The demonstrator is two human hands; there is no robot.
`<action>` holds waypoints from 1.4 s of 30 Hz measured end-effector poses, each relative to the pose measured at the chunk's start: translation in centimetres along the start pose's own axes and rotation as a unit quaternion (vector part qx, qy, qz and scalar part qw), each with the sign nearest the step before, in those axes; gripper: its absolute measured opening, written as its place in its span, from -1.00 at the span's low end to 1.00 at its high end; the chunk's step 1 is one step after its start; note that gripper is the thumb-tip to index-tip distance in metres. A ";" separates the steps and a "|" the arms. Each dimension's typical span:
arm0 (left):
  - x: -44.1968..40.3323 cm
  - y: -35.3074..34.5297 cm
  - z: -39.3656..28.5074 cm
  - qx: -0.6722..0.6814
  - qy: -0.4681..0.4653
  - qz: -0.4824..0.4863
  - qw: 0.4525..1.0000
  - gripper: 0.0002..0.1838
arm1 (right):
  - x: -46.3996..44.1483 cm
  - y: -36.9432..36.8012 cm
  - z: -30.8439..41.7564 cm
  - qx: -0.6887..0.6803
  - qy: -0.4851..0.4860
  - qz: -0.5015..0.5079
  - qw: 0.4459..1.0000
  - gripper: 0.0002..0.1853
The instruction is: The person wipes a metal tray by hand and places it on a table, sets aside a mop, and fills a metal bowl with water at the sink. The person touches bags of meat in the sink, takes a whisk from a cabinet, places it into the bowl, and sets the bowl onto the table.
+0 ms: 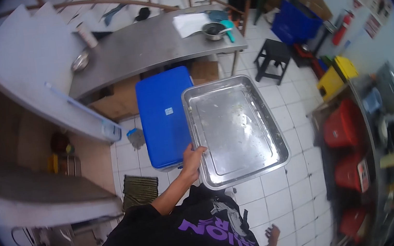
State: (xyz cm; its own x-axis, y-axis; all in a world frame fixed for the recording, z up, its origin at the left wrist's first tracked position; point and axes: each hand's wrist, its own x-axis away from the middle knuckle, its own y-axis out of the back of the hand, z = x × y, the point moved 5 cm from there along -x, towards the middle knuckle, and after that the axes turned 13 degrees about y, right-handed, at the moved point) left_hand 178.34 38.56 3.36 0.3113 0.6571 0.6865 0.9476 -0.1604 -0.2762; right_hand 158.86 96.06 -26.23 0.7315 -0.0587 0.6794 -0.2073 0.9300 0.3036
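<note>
A large rectangular metal tray [234, 128] is held out in front of my body, its inside facing up, with small bits of residue on it. My left hand [194, 158] grips the tray's left rim, thumb over the edge. Low at the right of my body hangs my right hand [272, 232], away from the tray, its fingers apart and holding nothing. The blue lid [165, 121] of a large box lies just left of the tray, partly behind it.
A steel table [134, 45] stands ahead, with a metal bowl [214, 31] and papers [190, 25] on it. Beyond the tray is a black stool [274, 53]. Shelving with red bins [340, 126] lines the right. A striped mat [140, 190] lies on the tiled floor at left.
</note>
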 end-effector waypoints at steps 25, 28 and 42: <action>-10.6 -3.4 -16.3 0.207 -0.183 -0.266 0.924 -0.37 | 16.9 -65.7 53.0 0.052 0.024 0.650 0.758 -0.64; -9.0 -3.1 -15.9 0.222 -0.193 -0.287 0.911 -0.42 | 19.7 -74.4 55.4 0.042 -0.009 0.675 0.737 -0.64; -15.3 -20.8 12.3 0.297 0.153 -0.483 0.809 -0.66 | 22.8 -110.3 49.7 0.003 -0.031 0.623 0.782 -0.50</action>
State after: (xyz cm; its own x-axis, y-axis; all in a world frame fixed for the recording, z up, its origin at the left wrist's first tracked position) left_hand 153.00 40.87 -9.72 -0.4659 0.0373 0.8841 0.5860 0.7616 0.2767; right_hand 166.16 -25.86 -11.00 -0.0728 0.8737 0.4810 -0.7373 0.2776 -0.6159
